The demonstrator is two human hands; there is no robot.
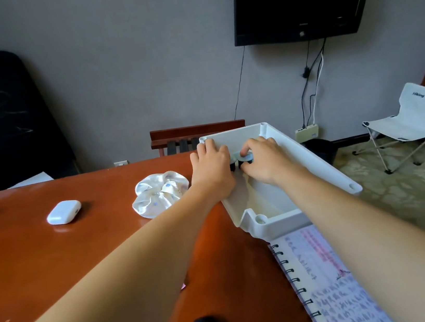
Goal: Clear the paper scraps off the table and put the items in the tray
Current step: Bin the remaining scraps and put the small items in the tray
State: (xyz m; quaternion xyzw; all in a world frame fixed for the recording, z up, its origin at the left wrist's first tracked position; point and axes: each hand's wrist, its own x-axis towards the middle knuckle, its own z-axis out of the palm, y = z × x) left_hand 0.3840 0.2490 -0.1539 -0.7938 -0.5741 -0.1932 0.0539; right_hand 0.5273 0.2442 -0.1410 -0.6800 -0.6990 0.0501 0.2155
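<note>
Red-brown wooden table (56, 259) before a grey wall, both hands (214, 170) curled around something small, half-hidden, inside the white tray (312, 157).

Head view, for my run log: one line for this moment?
both hands in tray | gripping small dark item | scrunchie, earbud case on table

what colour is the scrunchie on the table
White satin with small pale blue spots; the scrunchie shows best in the head view.

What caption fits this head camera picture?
Both hands set a small item inside the white tray.
</note>
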